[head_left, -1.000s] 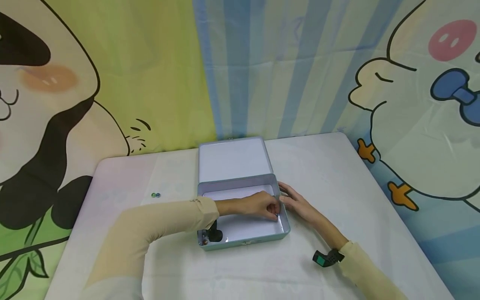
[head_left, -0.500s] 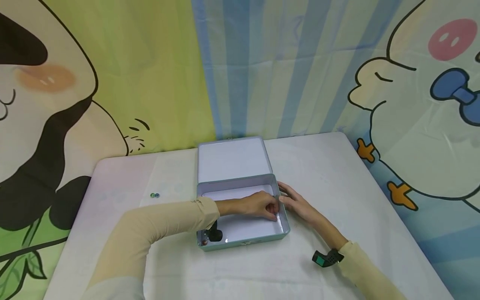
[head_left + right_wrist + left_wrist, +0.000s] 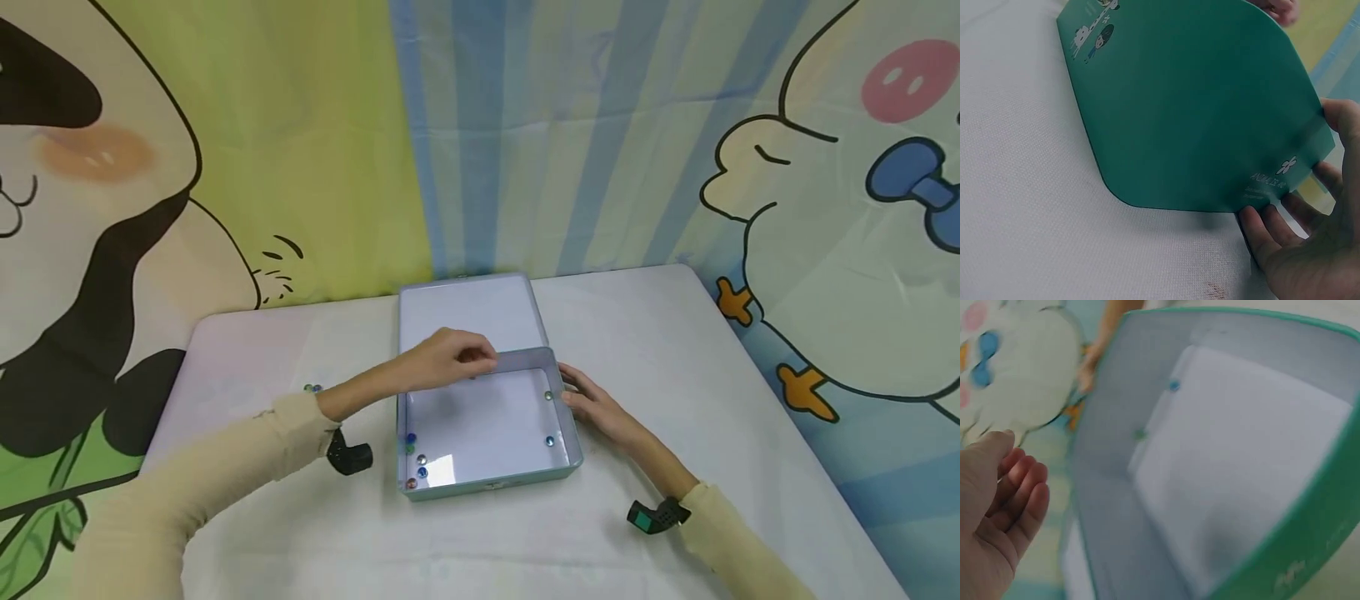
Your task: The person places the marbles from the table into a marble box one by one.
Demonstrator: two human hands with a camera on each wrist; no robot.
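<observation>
A green tin box [image 3: 491, 485] with pale inner walls stands on the table, its hinged lid [image 3: 465, 308] laid back. Small glass marbles lie inside: a green one [image 3: 548, 396] and a blue one [image 3: 550, 441] along the right side, and several, including a red one [image 3: 411, 483], at the left. My left hand [image 3: 447, 358] hovers above the back rim, fingers loosely curled. In the left wrist view that hand [image 3: 1000, 500] shows nothing between thumb and fingers. Against the box's right wall rests my right hand [image 3: 596, 406]; its relaxed fingers [image 3: 1291, 231] touch the printed side, thumb at the rim.
Two more marbles [image 3: 312, 388] lie on the white tablecloth [image 3: 675, 350] left of the box, partly behind the left forearm. A cartoon-printed curtain [image 3: 517, 150] hangs behind the table. Each wrist wears a black camera strap, such as the right one [image 3: 658, 516].
My left hand has lifted from the right side of the box interior and moved left and back over the rear rim, uncovering the marbles there. My right hand has stayed at the box.
</observation>
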